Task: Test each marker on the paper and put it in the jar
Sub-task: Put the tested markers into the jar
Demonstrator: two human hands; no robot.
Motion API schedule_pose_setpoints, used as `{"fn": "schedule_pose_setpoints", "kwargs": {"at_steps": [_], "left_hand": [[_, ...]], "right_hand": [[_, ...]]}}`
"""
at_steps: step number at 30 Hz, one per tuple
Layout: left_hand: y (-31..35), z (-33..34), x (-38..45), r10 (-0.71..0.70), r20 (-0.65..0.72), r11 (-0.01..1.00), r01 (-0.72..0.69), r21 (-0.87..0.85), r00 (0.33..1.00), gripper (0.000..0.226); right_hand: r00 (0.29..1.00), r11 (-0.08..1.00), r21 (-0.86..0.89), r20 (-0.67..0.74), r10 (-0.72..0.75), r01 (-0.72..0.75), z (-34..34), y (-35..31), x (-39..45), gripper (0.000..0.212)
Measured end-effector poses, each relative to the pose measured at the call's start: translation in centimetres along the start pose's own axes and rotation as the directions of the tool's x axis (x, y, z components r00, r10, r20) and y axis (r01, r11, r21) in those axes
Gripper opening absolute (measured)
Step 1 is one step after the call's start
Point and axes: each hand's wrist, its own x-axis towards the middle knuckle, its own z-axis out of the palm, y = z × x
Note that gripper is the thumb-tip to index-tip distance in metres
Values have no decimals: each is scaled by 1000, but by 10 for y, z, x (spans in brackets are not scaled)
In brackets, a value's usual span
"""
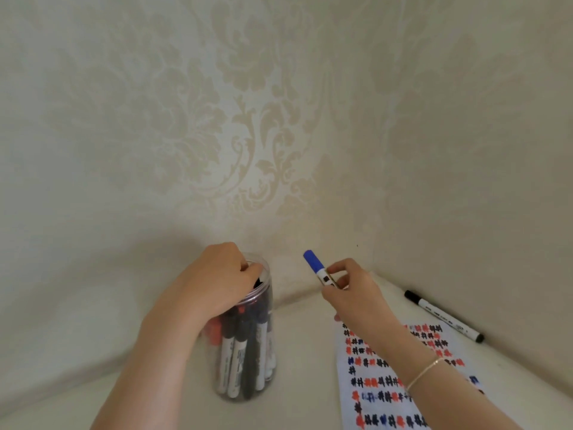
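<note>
Item one, margins: the white tabletop [93, 352] ends against wallpapered walls that meet in a corner just behind my hands; open surface lies to the left of the jar [248, 346] and between the jar and the paper [387, 408]. Item two, my left hand [217, 277]: it sits on top of the clear plastic jar's mouth, fingers curled down over the rim and into the opening; whether they pinch a marker there I cannot tell. The jar stands upright, packed with capped markers, black and red caps visible through the wall. Item three, my right hand [350, 290]: raised above the far edge of the paper, thumb and fingertips pinching the white barrel of a blue-capped marker [316, 266], cap on and tilted up toward the jar. A thin gold bracelet [424, 370] circles that wrist. Item four, paper: flat on the table at right, partly under my forearm, covered in rows of short black, red and blue test scribbles. Item five: one black-capped marker [443, 315] lying loose along the right wall, beyond the paper, well apart from the jar. Item six, room: cream damask wallpaper [248, 119] on both walls.
</note>
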Motion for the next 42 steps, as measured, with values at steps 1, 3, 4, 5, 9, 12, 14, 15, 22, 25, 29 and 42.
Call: {"fn": "schedule_pose_setpoints", "kwargs": {"at_steps": [1, 3, 4, 5, 9, 12, 14, 15, 22, 25, 29, 42], "left_hand": [[2, -1, -2, 24, -81, 999, -27, -36, 996, 49], [14, -4, -12, 125, -360, 975, -182, -126, 924, 37], [25, -8, -19, 209, -456, 952, -287, -109, 865, 28], [35, -10, -26, 312, -453, 929, -368, -40, 835, 30], [60, 15, -26, 540, -158, 839, -514, 177, 827, 59], [68, 27, -24, 546, -146, 834, -518, 189, 825, 40], [76, 37, -30, 515, -100, 853, -521, -34, 851, 34], [81, 44, -36, 512, -46, 838, -511, -189, 858, 34], [105, 96, -63, 522, 69, 667, -357, -654, 850, 18], [113, 100, -69, 501, 124, 673, -296, -678, 856, 27], [120, 113, -73, 528, 185, 677, -279, -681, 829, 33], [124, 110, -69, 557, 371, 637, -96, -765, 743, 78]], "right_hand": [[1000, 998, 63, 19, 8, -9, -2, -7, -5, 23], [999, 987, 160, 36, -9, 3, -8, -19, -14, 25], [999, 982, 187, 27, -34, 29, -12, -24, -18, 25], [998, 976, 206, 14, -69, 64, -16, -30, -22, 23], [989, 943, 300, -48, -137, 145, -38, -38, -33, 16], [997, 790, 611, 12, -71, 48, -55, -30, -40, 12], [998, 612, 789, 58, -7, -41, -61, -22, -47, 8], [998, 613, 788, 61, 5, -51, -63, -18, -51, 5], [991, 855, 514, -69, 118, -66, -66, 13, -70, 30], [986, 854, 510, -63, 155, -102, -69, 24, -78, 33], [978, 863, 465, 50, 200, -200, -72, 30, -89, 30], [969, 793, 577, -7, 246, -197, -77, 33, -89, 24]]}}
